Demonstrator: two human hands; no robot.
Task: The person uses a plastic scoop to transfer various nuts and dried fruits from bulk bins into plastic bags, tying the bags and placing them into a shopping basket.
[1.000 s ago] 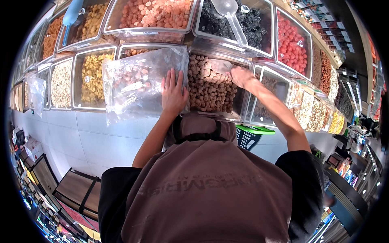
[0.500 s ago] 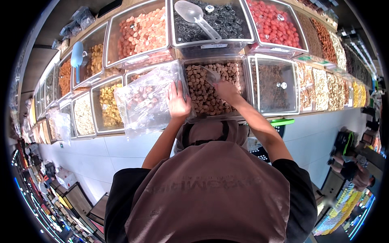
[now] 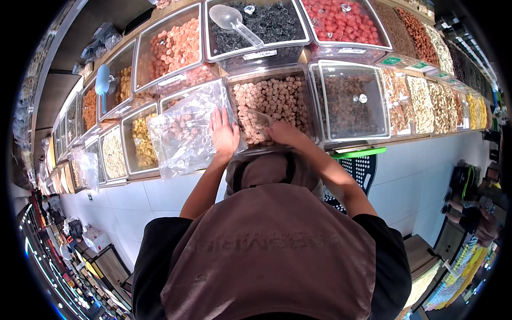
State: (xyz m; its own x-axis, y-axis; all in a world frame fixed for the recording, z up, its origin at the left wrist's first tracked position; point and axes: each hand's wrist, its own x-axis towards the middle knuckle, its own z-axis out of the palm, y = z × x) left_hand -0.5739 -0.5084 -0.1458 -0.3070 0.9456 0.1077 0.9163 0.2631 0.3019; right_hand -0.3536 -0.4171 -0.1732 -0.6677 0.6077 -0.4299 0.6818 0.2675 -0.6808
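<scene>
My right hand (image 3: 282, 132) is closed round the handle of a clear scoop (image 3: 258, 118). The scoop lies among brownish-pink dried pieces (image 3: 285, 96) near the front left of an uncovered clear bin (image 3: 314, 109). Just left of that bin, my left hand (image 3: 224, 130) lies flat with its fingers stretched out. Under its palm is a large crinkled clear plastic bag (image 3: 181, 125), spread over the neighbouring bin's top. The bag looks flat, and more pieces show dimly through it.
A lidded bin of dark brown food (image 3: 349, 101) stands to the right. Behind are bins of orange pieces (image 3: 176, 45), black pieces with a clear scoop (image 3: 226, 18) on the lid, and red pieces (image 3: 352, 29). A blue scoop (image 3: 103, 80) rests at the left; a green-rimmed basket (image 3: 357, 165) sits below the counter.
My right hand has drawn the scoop from the back of the pieces toward the bin's near left. My left hand remains flat on the bag. The whole view has shifted slightly.
</scene>
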